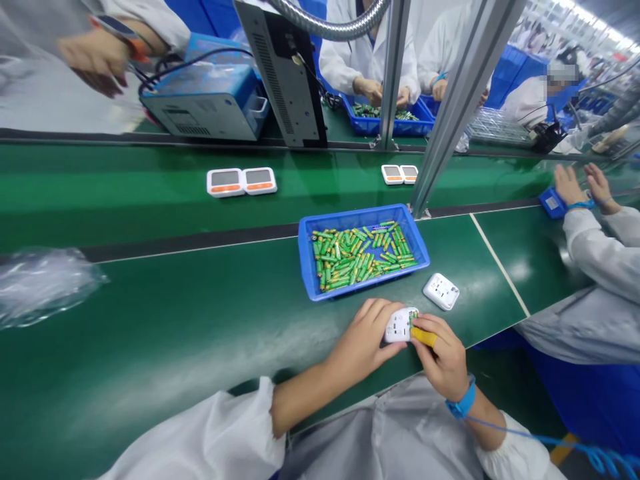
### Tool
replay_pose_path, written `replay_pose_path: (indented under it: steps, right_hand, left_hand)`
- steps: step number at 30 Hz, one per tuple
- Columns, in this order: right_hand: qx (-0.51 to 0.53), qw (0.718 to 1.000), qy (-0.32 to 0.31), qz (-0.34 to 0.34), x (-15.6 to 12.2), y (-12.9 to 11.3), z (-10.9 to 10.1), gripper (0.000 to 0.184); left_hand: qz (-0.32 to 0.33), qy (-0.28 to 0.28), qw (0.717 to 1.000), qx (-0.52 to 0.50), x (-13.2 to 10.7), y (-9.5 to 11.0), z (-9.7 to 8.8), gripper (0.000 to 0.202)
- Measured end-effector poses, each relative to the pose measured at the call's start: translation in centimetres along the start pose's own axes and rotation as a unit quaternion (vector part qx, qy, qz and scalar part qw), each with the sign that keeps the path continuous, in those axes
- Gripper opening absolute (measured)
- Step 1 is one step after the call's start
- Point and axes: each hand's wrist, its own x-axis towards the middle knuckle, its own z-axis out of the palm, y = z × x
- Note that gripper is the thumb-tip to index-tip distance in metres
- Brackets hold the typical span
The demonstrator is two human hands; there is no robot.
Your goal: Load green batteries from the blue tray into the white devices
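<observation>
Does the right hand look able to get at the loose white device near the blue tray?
Probably yes: the loose white device lies on the green bench just beyond the right hand, with nothing visible between them. That hand is busy, though, at the unit in the left hand.

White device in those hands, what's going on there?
The person's left hand holds the white device at the green bench, while the right hand touches its end, where something green shows. A second white device lies nearby, and a blue tray of green batteries sits beyond the hands.
</observation>
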Motion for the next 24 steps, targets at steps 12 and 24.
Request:
replay_pose_path:
  steps: [12, 24]
  right_hand:
    - [-0.014, 0.998, -0.048, -0.027, -0.4, 0.1, -0.6, 0.047]
    - [-0.132, 0.971, -0.199, -0.027, 16.3, 3.4, 0.6, 0.021]
  left_hand:
    - [0.002, -0.006, 1.000, -0.002, 0.0, -0.1, 0.1, 0.062]
    - [0.045, -0.031, 0.994, 0.094, -0.3, 0.2, 0.1, 0.061]
